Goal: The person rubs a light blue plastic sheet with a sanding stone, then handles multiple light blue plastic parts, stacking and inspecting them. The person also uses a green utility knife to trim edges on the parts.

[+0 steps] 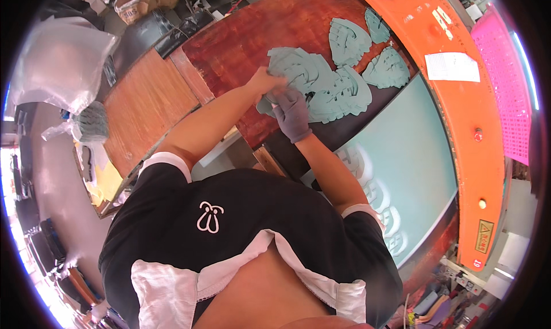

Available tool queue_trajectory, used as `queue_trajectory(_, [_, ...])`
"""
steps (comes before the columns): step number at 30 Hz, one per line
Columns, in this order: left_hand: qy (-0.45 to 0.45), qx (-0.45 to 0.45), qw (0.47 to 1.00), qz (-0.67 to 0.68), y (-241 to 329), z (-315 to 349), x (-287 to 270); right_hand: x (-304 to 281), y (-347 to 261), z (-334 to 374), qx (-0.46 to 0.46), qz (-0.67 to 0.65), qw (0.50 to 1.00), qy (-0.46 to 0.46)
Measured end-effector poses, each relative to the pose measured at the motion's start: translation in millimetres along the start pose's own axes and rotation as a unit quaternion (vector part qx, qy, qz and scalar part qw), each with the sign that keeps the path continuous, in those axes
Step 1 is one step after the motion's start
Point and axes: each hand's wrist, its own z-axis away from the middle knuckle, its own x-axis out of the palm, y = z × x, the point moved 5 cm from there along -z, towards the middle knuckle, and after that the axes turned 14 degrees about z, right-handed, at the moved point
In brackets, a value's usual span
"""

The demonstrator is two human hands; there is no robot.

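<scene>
My bare left hand (266, 81) is closed at the left edge of a pile of pale teal cut sheet pieces (338, 94). Its fingertips are blurred. On my right hand (291, 115) is a grey glove. Its fingers are bent close beside the left hand, pinching a teal cut piece (266, 105) that both hands seem to hold. My hands hide most of that piece. The pile has curved, notched outlines and lies partly fanned out on the reddish-brown board (241, 48).
More teal pieces (349, 42) lie at the board's far right. A large teal sheet (413, 151) with curved cut-outs lies to the right, beneath an orange machine beam (479, 157). A wooden panel (149, 111) adjoins on the left. Beyond the beam stands a pink basket (505, 82).
</scene>
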Motion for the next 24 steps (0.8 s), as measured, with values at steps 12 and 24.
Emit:
queue_trajectory(12, [-0.118,0.082,0.989,-0.039,21,-14,9,-16,47,0,0.162,-0.220,0.962,0.032])
queue_trajectory(24, [-0.246,0.430,0.678,-0.543,98,33,-96,-13,33,-72,0.088,-0.003,0.995,-0.046])
